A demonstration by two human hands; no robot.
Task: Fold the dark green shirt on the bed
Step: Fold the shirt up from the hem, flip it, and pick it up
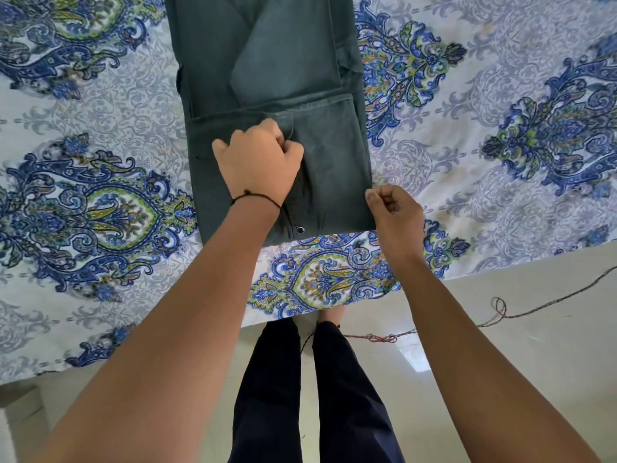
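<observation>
dark green shirt point(267, 61) lies in a long folded strip on the patterned bed point(500, 145) | left hand point(257, 165) fisted on the folded near layer, gripping cloth | right hand point(395, 215) pinches the near right corner | dark trousers point(277, 379) below, cord point(500, 312) on the floor point(534, 362)

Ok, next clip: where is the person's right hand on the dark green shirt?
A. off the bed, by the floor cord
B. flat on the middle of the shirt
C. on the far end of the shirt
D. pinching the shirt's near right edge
D: the right hand is closed at the near right edge of the dark green shirt, while the left hand grips the cloth near the middle.
</observation>
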